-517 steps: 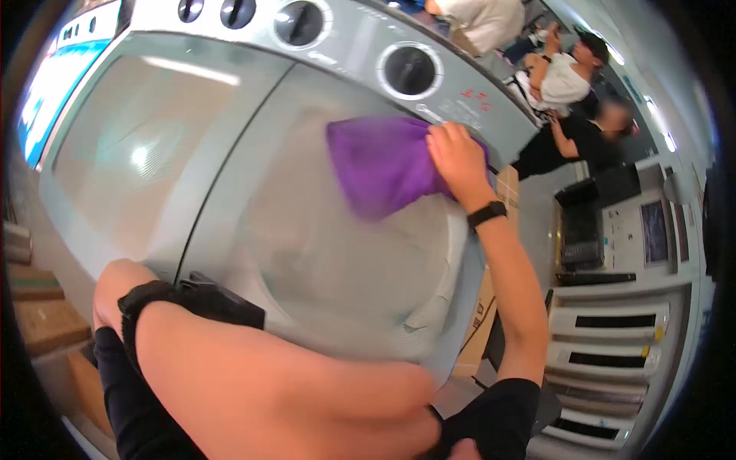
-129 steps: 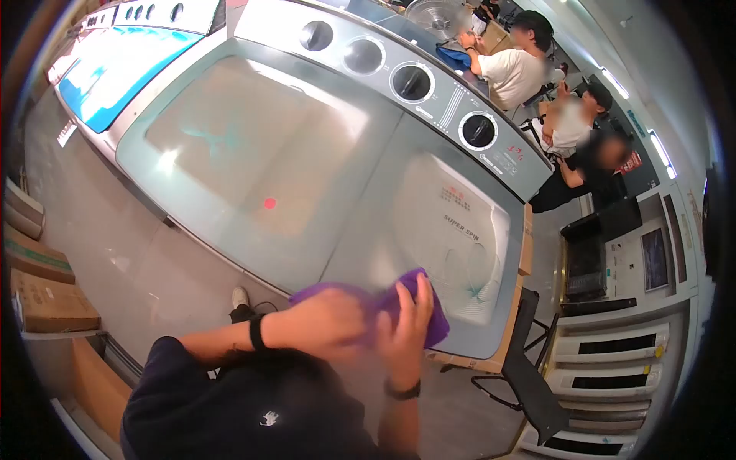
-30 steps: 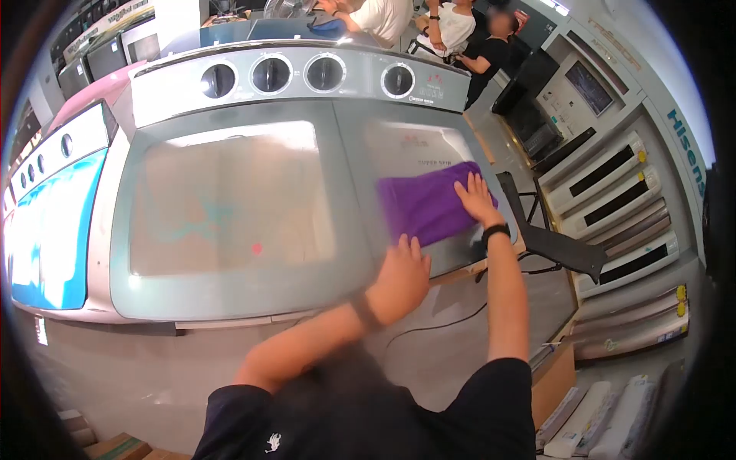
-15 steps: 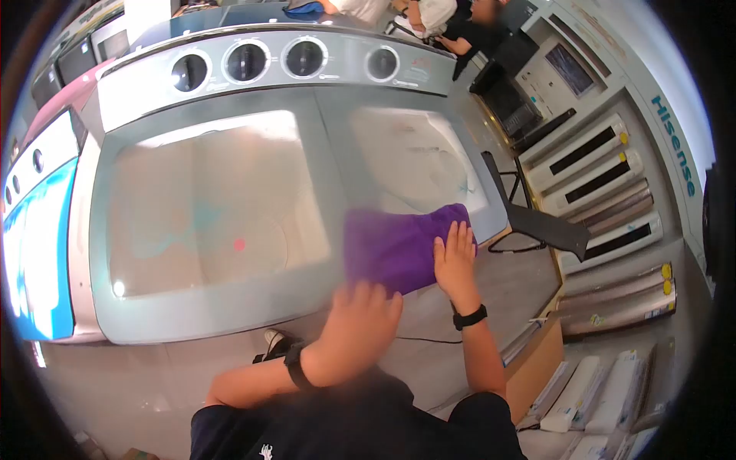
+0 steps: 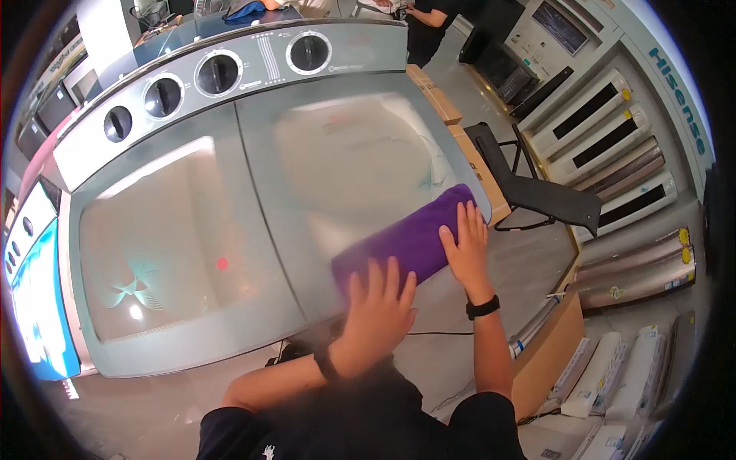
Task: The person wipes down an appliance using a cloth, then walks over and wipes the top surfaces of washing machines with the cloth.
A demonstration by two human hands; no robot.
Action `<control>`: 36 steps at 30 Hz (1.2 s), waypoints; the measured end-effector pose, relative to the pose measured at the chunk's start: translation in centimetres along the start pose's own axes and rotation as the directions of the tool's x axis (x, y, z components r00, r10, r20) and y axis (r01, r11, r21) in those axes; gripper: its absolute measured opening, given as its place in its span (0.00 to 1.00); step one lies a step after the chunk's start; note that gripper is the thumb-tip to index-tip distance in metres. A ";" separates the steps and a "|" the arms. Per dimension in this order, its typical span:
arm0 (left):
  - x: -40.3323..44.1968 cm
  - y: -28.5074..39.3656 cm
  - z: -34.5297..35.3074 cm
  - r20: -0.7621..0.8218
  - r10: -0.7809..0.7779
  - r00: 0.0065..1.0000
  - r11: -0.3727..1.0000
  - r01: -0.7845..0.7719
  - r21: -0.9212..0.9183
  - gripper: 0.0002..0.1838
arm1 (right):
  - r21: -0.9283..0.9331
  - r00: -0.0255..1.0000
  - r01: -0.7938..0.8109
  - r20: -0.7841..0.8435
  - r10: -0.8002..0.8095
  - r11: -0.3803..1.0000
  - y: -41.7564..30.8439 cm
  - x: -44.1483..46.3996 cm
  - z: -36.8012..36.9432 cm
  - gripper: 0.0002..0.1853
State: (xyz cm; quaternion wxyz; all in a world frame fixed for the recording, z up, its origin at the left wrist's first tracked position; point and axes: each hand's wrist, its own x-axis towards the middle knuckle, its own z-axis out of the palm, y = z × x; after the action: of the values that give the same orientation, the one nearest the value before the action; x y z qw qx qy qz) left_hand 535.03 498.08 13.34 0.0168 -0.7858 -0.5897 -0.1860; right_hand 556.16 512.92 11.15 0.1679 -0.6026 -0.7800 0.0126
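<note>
Now that purple cloth [image 5: 414, 232] has slid frontward, exposing more lid [image 5: 345, 149], left hand [image 5: 377, 318] and right hand [image 5: 468, 257] splay upon cloth.

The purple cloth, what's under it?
The cloth lies at the near right edge of the washer, whose top shows around it. Whatever is right beneath the cloth is covered and can't be seen.

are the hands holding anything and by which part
The purple cloth has the left hand over its near left part and the right hand on its right end. Whether the hands grip it or only press cannot be told.
</note>
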 end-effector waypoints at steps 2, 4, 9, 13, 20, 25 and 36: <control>2.4 0.9 0.8 0.010 0.029 1.000 0.999 -0.029 -0.036 0.30 | 0.001 1.000 0.006 -0.011 -0.006 1.000 3.0 1.7 -0.3 0.39; 4.3 2.3 2.6 -0.037 0.029 0.999 1.000 -0.029 0.000 0.29 | 0.105 0.999 0.014 0.027 -0.017 0.994 5.5 3.3 -1.0 0.39; 8.7 5.2 5.6 -0.116 0.009 0.993 0.998 -0.003 0.059 0.26 | 0.293 0.969 0.067 0.208 -0.132 0.954 10.5 8.5 -2.0 0.41; 11.5 6.3 5.8 -0.101 -0.029 0.994 0.998 0.034 0.051 0.25 | 0.161 0.910 0.175 0.349 -0.221 0.971 9.5 13.3 -2.6 0.40; 13.0 5.6 5.5 -0.056 -0.078 0.995 0.997 0.078 -0.013 0.32 | 0.161 0.751 0.345 0.544 -0.375 0.925 7.3 27.6 1.1 0.46; 14.9 5.9 6.2 -0.026 -0.221 0.975 0.973 0.219 -0.070 0.39 | -0.090 0.705 0.421 0.659 -0.263 0.902 2.0 34.6 1.8 0.49; 14.5 3.9 6.7 -0.102 -0.453 0.886 0.891 0.453 -0.024 0.39 | -0.121 0.647 0.620 0.637 -0.418 0.775 -11.0 37.2 5.2 0.46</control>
State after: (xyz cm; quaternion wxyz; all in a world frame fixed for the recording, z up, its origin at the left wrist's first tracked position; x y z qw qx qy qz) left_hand 543.94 511.87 12.37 0.0039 -0.6158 -0.7549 -0.2256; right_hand 536.32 546.03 17.85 -0.1832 -0.3350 -0.9241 0.0149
